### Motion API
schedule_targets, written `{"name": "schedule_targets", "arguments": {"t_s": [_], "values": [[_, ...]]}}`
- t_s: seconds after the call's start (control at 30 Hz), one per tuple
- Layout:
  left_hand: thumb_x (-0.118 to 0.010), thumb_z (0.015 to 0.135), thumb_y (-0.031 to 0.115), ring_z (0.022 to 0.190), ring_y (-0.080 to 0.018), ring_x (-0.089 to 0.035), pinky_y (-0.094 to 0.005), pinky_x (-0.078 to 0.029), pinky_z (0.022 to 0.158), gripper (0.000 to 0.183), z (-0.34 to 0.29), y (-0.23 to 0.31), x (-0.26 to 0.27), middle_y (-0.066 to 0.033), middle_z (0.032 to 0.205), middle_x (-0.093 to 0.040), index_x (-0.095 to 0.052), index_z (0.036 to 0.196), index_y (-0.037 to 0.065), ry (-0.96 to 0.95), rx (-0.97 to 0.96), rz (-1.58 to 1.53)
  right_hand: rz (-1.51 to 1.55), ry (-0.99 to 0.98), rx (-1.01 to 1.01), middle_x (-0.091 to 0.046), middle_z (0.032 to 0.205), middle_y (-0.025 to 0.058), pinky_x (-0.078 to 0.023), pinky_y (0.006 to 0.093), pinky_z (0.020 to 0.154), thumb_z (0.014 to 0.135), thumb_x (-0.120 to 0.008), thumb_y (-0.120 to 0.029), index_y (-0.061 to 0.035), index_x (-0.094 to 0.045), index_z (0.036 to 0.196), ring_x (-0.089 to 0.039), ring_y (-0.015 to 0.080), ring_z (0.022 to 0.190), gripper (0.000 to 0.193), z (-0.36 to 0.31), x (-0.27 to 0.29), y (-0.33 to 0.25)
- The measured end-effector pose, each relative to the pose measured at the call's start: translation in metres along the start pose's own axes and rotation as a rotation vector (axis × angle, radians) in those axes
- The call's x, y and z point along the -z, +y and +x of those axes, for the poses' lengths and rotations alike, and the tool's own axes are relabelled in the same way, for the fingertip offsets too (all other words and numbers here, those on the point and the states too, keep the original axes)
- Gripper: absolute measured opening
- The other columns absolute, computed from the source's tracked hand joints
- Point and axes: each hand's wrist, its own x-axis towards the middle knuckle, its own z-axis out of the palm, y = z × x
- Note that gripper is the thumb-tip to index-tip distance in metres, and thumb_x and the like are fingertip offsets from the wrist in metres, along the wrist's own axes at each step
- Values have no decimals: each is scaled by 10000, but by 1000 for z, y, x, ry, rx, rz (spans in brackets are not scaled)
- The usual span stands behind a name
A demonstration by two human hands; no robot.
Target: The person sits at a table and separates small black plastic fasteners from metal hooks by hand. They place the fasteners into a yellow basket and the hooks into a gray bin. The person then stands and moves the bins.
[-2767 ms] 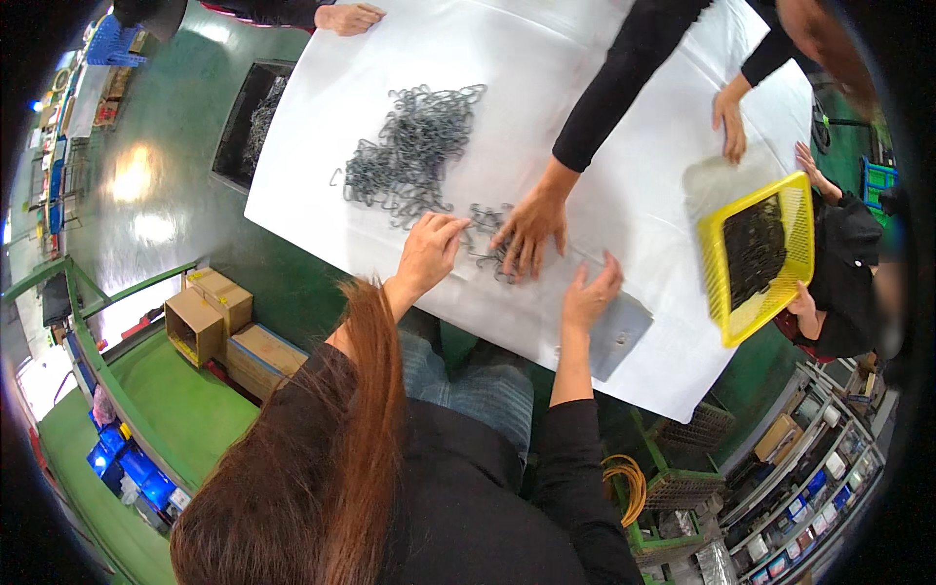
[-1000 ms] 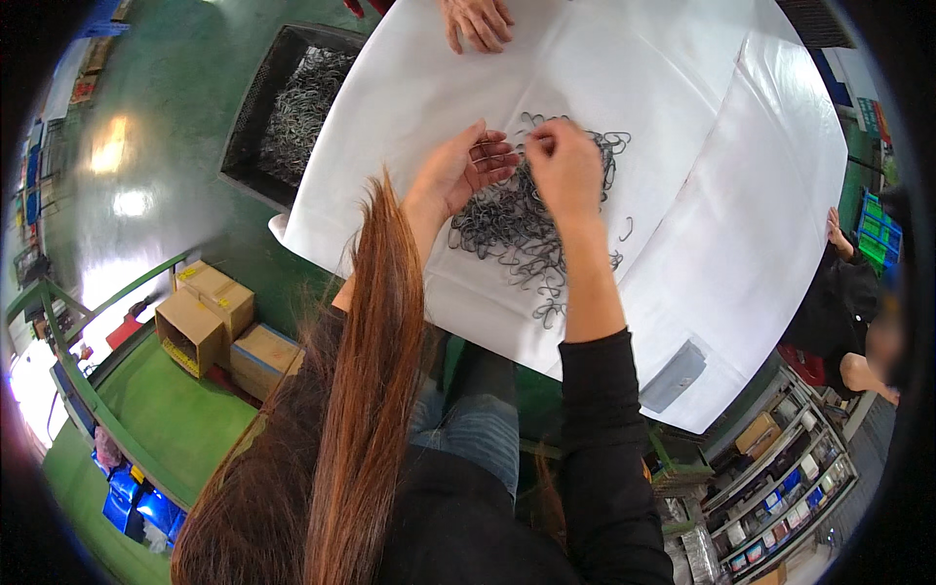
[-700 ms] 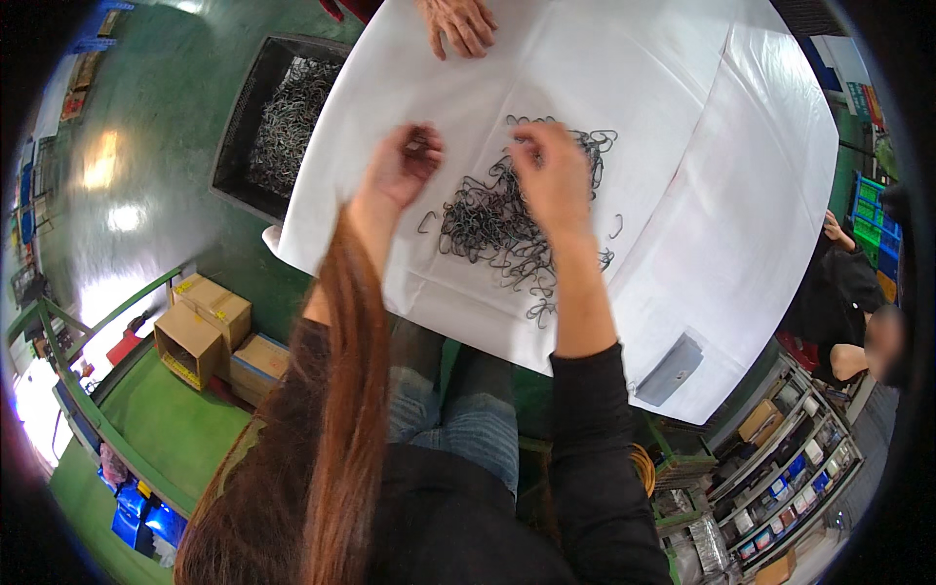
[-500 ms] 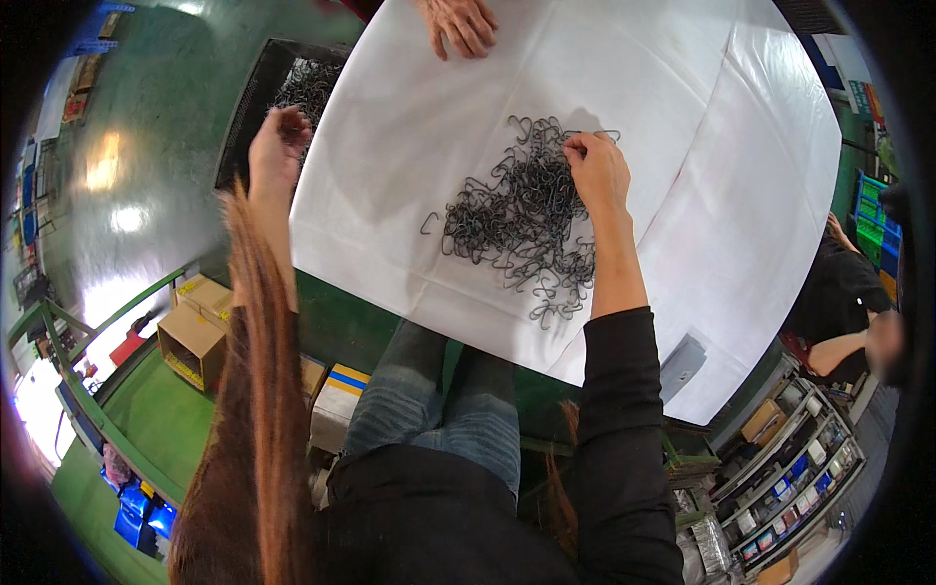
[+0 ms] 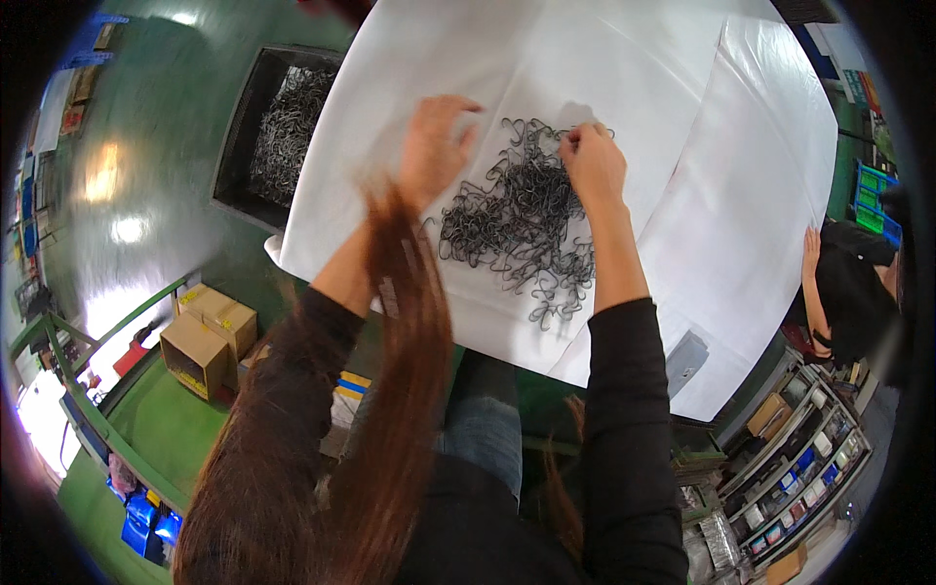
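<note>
A heap of dark S-shaped metal hooks (image 5: 531, 200) lies tangled on the white-covered table (image 5: 390, 58). My right hand (image 5: 597, 168) is at the heap's upper right edge, thumb and fingers pinched together. Bent ends of a hook show beside those fingertips, though the grip itself is partly hidden. Left of the heap, my left hand (image 5: 436, 151) is over the table, somewhat blurred. Its thumb and fingers are apart, and no hook shows between them.
Beyond the table's left edge, a black crate (image 5: 234, 166) holds many more hooks. A grey flat object (image 5: 687, 361) lies at the table's near right corner. Cardboard boxes (image 5: 205, 341) stand at lower left. Another person (image 5: 848, 292) is at the right; shelving (image 5: 799, 468) stands lower right.
My left hand has swung right from above the crate to over the table. My right hand has barely moved. The other person's hand at the far edge has gone from view.
</note>
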Motion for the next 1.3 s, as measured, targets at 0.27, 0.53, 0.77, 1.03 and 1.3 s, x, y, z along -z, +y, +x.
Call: {"name": "schedule_targets", "arguments": {"t_s": [0.27,0.53,0.77,1.03,1.3], "values": [[-619,749,138,922,-217,-508,-359,-397,786,97,7,52,-78,-19,867,-569,-611,843,114,-259,-66,-18,647,174,-412,-611,682,62,-439,284,611,758,-631,-181,-10,-592,829,-572,149,636,189,-49,18,64],[-634,744,157,935,-225,-507,-373,-394,797,181,1,75,-103,-30,904,-568,-597,918,122,-352,-135,76,1122,125,-553,-591,766,6,-361,192,586,759,-658,-144,-8,-617,947,-526,68,676,236,-85,33,83],[-644,718,153,929,-197,-507,-373,-373,782,219,-6,86,-108,-12,921,-565,-597,931,134,-360,-296,150,1127,129,-524,-604,777,47,-422,224,662,749,-652,-112,21,-602,974,-535,103,691,266,-82,40,82],[-622,744,179,893,-194,-521,-373,-371,753,93,2,89,-115,7,856,-583,-588,819,135,-356,-359,364,737,-15,-350,-584,749,-1,-391,225,581,761,-605,-104,-34,-615,990,-524,100,667,240,-84,38,90],[-626,748,188,870,-227,-526,-378,-399,722,101,11,91,-94,-32,842,-584,-582,784,104,-318,-109,149,1418,34,-837,-578,743,56,-457,288,601,767,-574,-177,-8,-609,854,-586,149,721,194,-99,35,117]]}}
